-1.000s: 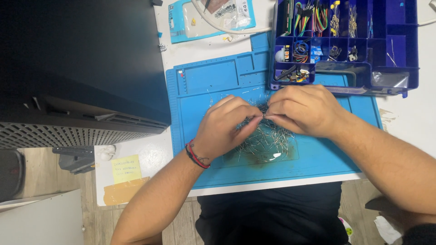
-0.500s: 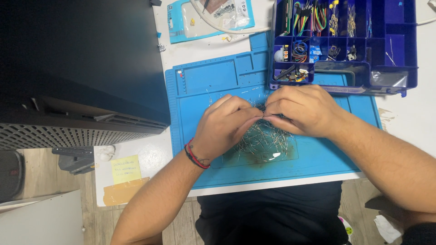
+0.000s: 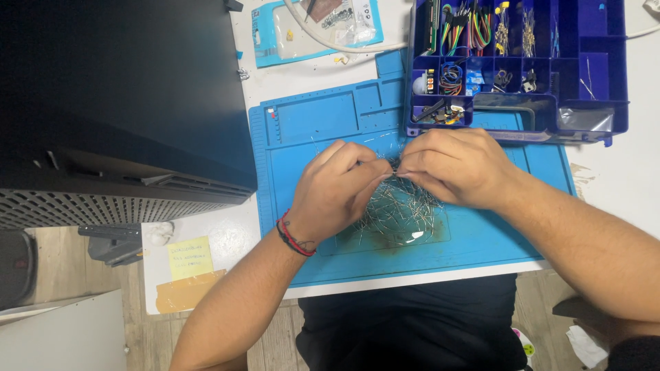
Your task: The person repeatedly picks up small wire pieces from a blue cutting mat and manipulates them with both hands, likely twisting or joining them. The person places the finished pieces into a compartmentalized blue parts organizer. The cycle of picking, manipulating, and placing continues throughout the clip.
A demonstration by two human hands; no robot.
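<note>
Fingertips meet at the middle of the blue silicone work mat: your left hand and your right hand are drawn close together, fingers curled inward, both pinching at the same small dark bit at the top of a tangled pile of thin metal leads. What exactly sits between the fingertips is too small to tell. The pile lies on the mat just under and near of your hands, touching them. A red and black string bracelet circles your left wrist. Far and right of the hands, a purple compartment organiser box rests partly on the mat's far edge, its sections filled with coloured jumper wires and small parts. Further left, a light blue plastic pouch lies on the white table. A large black case fills the left side. A yellow sticky note sits near the table's near left corner.
</note>
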